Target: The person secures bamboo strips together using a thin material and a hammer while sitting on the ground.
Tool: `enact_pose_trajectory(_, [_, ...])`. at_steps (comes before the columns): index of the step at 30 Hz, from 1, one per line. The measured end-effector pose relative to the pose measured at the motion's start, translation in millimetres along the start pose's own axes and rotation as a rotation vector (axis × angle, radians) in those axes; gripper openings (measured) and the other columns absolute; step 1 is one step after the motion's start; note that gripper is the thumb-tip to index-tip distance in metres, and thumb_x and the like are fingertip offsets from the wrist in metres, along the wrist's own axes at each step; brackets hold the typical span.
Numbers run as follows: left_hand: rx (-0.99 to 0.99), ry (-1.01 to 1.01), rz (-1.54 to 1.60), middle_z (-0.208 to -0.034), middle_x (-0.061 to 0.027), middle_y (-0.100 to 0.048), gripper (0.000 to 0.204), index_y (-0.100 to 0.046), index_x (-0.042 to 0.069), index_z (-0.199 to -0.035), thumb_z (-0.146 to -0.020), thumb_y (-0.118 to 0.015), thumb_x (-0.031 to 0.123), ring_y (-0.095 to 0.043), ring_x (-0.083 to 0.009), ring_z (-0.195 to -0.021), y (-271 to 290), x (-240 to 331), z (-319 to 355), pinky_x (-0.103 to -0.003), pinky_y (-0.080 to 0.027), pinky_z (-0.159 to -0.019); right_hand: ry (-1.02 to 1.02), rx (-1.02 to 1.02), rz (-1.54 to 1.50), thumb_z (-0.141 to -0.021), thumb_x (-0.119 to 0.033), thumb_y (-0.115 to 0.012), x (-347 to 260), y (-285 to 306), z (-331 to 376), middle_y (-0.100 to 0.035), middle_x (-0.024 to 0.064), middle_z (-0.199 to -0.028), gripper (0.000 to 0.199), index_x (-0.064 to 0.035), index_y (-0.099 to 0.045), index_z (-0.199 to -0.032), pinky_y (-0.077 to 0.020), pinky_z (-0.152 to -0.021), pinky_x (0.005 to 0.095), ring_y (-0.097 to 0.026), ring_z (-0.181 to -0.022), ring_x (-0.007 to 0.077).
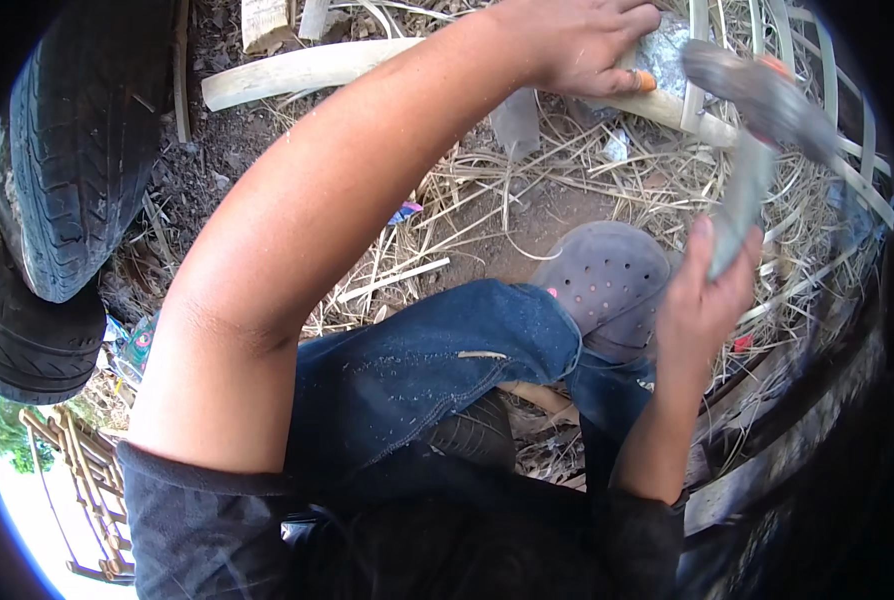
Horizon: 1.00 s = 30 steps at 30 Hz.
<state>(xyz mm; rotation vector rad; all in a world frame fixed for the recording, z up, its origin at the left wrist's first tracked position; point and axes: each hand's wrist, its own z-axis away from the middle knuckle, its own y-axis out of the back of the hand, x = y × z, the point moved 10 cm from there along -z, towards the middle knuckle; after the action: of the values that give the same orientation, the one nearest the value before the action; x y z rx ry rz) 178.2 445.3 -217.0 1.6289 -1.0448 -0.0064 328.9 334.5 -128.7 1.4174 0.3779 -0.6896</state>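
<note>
My right hand (712, 285) is closed round the pale grey-green handle of a hammer (742, 200). The hammer's dark head (757, 90) is raised and blurred by motion, above woven bamboo strips (695, 60). At the top, my left hand (597, 50) lies over a pale bamboo strip (682, 115), fingers curled and partly cut off by the frame edge. What lies under its palm is hidden. An orange covering (646, 81) shows at the thumb tip. Another bamboo strip (307, 75) runs out to the left beyond my forearm.
Bamboo shavings (567, 170) litter the dirt. A grey clog (607, 280) is on my foot below the work, beside my jeans-clad leg (447, 350). Tyres (77, 150) stand at the left, with a plastic bottle (139, 345) near them. Wood blocks (265, 25) lie at the top left.
</note>
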Motion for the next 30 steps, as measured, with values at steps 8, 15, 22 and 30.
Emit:
enact_pose_trajectory(8, [-0.020, -0.010, -0.018, -0.128, -0.0234, -0.047, 0.060, -0.048, -0.005, -0.121, -0.090, -0.051, 0.047, -0.030, -0.0393, -0.141, 0.6, -2.5, -1.0, -0.071, -0.007, -0.112, 0.116, 0.073, 0.039, -0.097, -0.017, -0.059, -11.7, 2.7, 0.7, -0.062, 0.0144, -0.074, 0.019, 0.0005, -0.056, -0.105, -0.0477, -0.063, 0.0339, -0.060, -0.066, 0.0202])
enact_pose_trajectory(15, [-0.049, -0.003, -0.028, -0.132, -0.0231, -0.045, 0.062, -0.047, -0.004, -0.125, -0.090, -0.051, 0.047, -0.029, -0.0388, -0.142, -2.6, -0.3, -1.8, -0.070, -0.006, -0.114, 0.010, 0.033, 0.022, -0.096, -0.016, -0.061, -0.5, 0.7, -0.5, -0.062, 0.0128, -0.074, 0.018, 0.0003, -0.056, -0.101, -0.0481, -0.063, 0.0336, -0.061, -0.066, 0.0183])
enact_pose_trajectory(22, [-0.059, -0.003, -0.059, -0.131, -0.0229, -0.046, 0.066, -0.047, -0.005, -0.126, -0.089, -0.051, 0.049, -0.029, -0.0381, -0.142, -2.7, -3.7, -3.5, -0.070, -0.005, -0.114, 0.112, 0.111, -0.019, -0.096, -0.015, -0.061, -3.2, 4.7, 4.1, -0.062, 0.0087, -0.072, 0.018, -0.0001, -0.057, -0.105, -0.0477, -0.062, 0.0312, -0.058, -0.064, 0.0142])
enact_pose_trajectory(30, [-0.097, 0.031, -0.015, -0.132, -0.0221, -0.046, 0.066, -0.047, -0.005, -0.125, -0.090, -0.050, 0.051, -0.028, -0.0369, -0.143, -4.5, -1.7, -6.4, -0.070, -0.004, -0.115, 0.049, 0.010, 0.054, -0.097, -0.018, -0.060, 7.1, 4.2, -0.7, -0.061, 0.0098, -0.078, 0.021, 0.0003, -0.056, -0.107, -0.0460, -0.064, 0.0316, -0.057, -0.070, 0.0146])
